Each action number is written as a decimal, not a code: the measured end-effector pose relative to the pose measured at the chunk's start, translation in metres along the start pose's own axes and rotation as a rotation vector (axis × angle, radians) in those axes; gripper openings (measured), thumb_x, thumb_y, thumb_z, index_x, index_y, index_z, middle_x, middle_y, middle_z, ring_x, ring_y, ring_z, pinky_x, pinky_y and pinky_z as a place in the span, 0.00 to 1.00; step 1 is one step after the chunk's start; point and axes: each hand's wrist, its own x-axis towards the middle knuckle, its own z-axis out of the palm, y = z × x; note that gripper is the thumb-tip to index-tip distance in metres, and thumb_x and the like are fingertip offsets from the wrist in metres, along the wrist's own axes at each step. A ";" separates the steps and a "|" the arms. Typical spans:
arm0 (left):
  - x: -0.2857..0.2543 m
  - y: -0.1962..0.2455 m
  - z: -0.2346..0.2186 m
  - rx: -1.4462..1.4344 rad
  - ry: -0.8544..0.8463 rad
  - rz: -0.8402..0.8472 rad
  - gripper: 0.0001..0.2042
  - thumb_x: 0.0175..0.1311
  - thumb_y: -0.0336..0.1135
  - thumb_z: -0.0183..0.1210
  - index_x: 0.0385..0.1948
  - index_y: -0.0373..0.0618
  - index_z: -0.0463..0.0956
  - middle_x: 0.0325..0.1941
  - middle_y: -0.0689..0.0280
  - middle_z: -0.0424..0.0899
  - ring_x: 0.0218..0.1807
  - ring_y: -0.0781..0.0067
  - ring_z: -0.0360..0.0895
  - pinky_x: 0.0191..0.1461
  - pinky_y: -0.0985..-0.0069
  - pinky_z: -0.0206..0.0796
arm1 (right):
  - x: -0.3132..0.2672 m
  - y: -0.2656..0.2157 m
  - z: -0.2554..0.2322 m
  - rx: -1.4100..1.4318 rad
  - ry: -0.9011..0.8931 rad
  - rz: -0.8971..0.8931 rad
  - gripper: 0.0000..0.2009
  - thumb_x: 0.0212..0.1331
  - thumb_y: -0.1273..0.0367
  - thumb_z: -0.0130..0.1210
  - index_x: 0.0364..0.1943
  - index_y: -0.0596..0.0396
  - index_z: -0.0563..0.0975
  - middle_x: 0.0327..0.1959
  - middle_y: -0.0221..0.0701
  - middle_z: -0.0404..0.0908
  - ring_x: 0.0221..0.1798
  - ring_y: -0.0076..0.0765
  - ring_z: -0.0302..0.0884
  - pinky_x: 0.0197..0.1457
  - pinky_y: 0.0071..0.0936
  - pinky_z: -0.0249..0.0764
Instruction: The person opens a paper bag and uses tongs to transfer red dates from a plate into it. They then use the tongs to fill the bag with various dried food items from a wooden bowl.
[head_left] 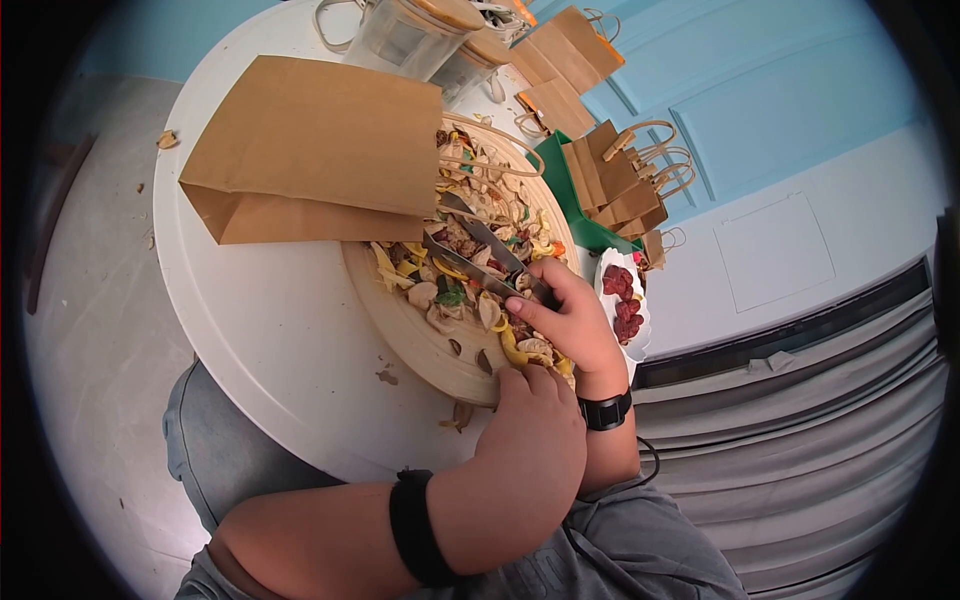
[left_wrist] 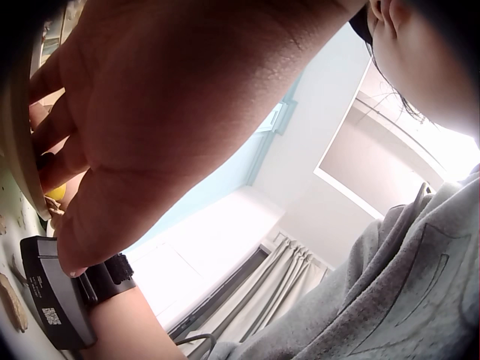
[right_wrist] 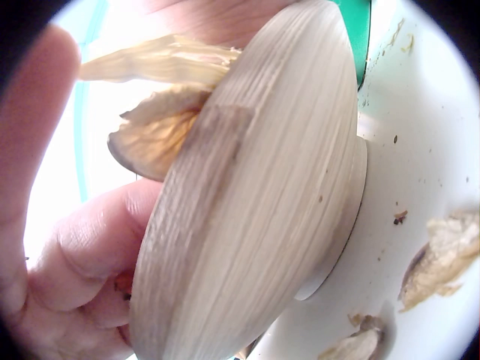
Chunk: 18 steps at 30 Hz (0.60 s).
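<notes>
In the head view my right hand (head_left: 575, 320) grips metal tongs (head_left: 475, 272), with thumb and fingers around them. The tongs' two arms stand apart over mixed dried slices (head_left: 465, 245) on a round wooden plate (head_left: 400, 345). My left hand (head_left: 530, 425) is at the plate's near edge, its fingertips among the slices. The left wrist view has my left hand (left_wrist: 142, 112) large, its fingers extended beside the plate's rim (left_wrist: 19, 142). In the right wrist view the plate's underside (right_wrist: 255, 195) fills the middle; whose fingers show beside it, I cannot tell.
A brown paper bag (head_left: 310, 150) lies over the plate's far left, its handle above the slices. Lidded clear jars (head_left: 405, 40), small paper bags (head_left: 610, 185) in a green container (head_left: 565, 190) and a white dish (head_left: 640, 335) of dark red pieces surround the plate.
</notes>
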 end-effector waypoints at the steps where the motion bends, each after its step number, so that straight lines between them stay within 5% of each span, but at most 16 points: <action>1: 0.000 0.000 0.000 -0.001 0.001 0.000 0.22 0.64 0.37 0.51 0.57 0.34 0.74 0.52 0.52 0.79 0.56 0.56 0.74 0.53 0.64 0.65 | 0.000 0.000 0.000 0.000 0.000 0.000 0.14 0.55 0.65 0.70 0.33 0.56 0.74 0.20 0.23 0.66 0.25 0.21 0.61 0.29 0.24 0.60; 18: 0.000 0.000 0.001 0.011 0.010 -0.001 0.22 0.63 0.37 0.52 0.57 0.34 0.74 0.50 0.53 0.79 0.53 0.58 0.74 0.53 0.64 0.65 | 0.000 0.003 -0.001 -0.010 -0.005 -0.001 0.14 0.55 0.64 0.70 0.35 0.56 0.76 0.21 0.23 0.65 0.26 0.22 0.61 0.29 0.24 0.59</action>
